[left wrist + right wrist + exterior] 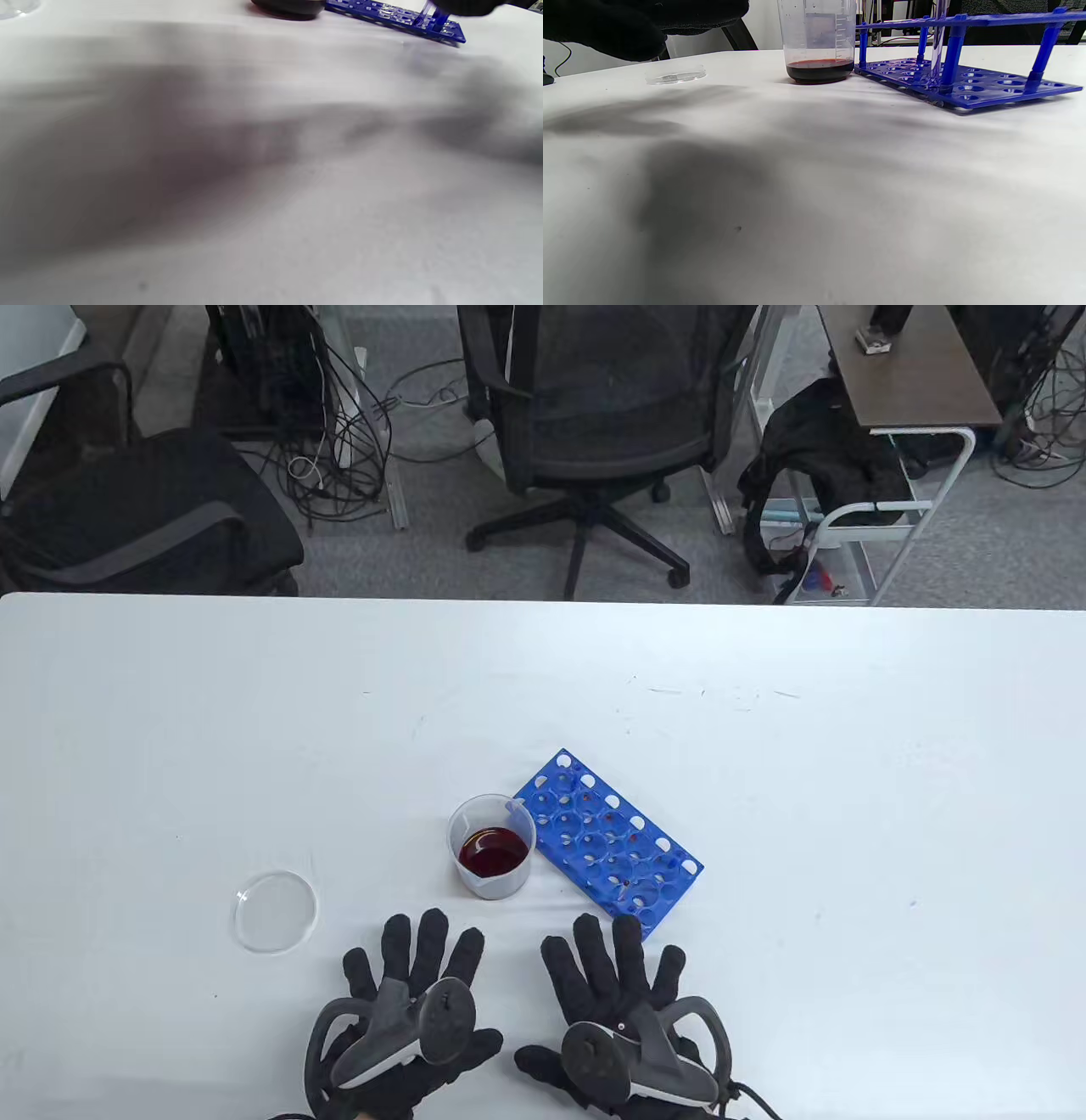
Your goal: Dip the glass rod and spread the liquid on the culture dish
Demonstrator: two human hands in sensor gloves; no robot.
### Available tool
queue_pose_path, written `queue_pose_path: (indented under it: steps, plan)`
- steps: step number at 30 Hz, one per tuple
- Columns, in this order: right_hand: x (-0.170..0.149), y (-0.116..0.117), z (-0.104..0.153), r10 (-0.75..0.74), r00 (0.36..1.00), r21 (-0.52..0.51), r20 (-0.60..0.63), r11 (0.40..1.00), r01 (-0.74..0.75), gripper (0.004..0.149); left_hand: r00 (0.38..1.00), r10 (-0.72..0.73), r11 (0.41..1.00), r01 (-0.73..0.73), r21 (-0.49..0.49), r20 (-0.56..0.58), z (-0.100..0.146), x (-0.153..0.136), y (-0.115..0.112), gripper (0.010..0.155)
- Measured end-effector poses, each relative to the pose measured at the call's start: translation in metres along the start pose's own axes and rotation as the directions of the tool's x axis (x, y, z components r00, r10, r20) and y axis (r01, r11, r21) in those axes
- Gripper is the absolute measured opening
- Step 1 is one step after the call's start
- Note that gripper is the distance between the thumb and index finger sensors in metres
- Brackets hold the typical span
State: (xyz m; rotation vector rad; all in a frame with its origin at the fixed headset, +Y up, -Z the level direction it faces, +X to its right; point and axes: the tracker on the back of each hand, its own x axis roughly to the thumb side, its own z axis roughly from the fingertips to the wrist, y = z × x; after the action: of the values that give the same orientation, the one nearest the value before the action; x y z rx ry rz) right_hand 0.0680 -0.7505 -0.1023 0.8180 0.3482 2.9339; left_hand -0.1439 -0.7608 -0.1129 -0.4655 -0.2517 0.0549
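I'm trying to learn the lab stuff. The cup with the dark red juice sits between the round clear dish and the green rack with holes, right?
Almost. The rack is blue, not green; the table view and the right wrist view both show it. The rest is right: the cup with dark red liquid sits between the round clear dish and the rack.

Both hands wear black fabric gloves, left grip (407, 984) and right grip (619, 984), each carrying a grey-black ringed tracker.
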Motion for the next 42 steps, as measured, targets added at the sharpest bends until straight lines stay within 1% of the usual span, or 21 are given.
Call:
queue_pose_path:
  steps: [5,19,26,30,35,39,42]
  plan:
    - [0.000,-0.001,0.001,-0.008,1.000,-0.009,0.004,1.000,0.008,0.102,1.000,0.004,1.000,-0.004,0.001,-0.012,0.000,-0.002,0.000,0.098]
    - [0.000,-0.001,0.001,0.000,1.000,-0.014,-0.006,1.000,0.000,0.102,1.000,0.005,1.000,-0.005,0.009,-0.001,0.001,-0.002,0.001,0.098]
    - [0.000,-0.001,0.001,0.007,1.000,-0.013,-0.005,1.000,-0.007,0.102,1.000,-0.009,1.000,0.009,0.002,-0.019,0.000,-0.002,0.000,0.098]
    - [0.000,-0.003,0.003,0.008,1.000,-0.028,-0.001,1.000,-0.008,0.102,0.999,0.002,1.000,-0.001,0.024,-0.050,0.001,-0.008,0.005,0.098]
    - [0.000,-0.004,0.004,-0.002,1.000,-0.035,0.007,0.999,0.002,0.102,0.991,0.073,0.994,-0.063,0.089,-0.115,0.003,-0.036,0.025,0.099]
    - [0.000,-0.004,0.004,-0.006,1.000,-0.038,0.012,0.999,0.007,0.102,0.972,0.108,0.990,-0.087,0.109,-0.207,0.004,-0.070,0.039,0.100]
    - [0.000,-0.005,0.005,-0.011,1.000,-0.044,0.013,0.999,0.012,0.102,0.952,0.143,0.981,-0.100,0.167,-0.270,0.004,-0.097,0.046,0.102]
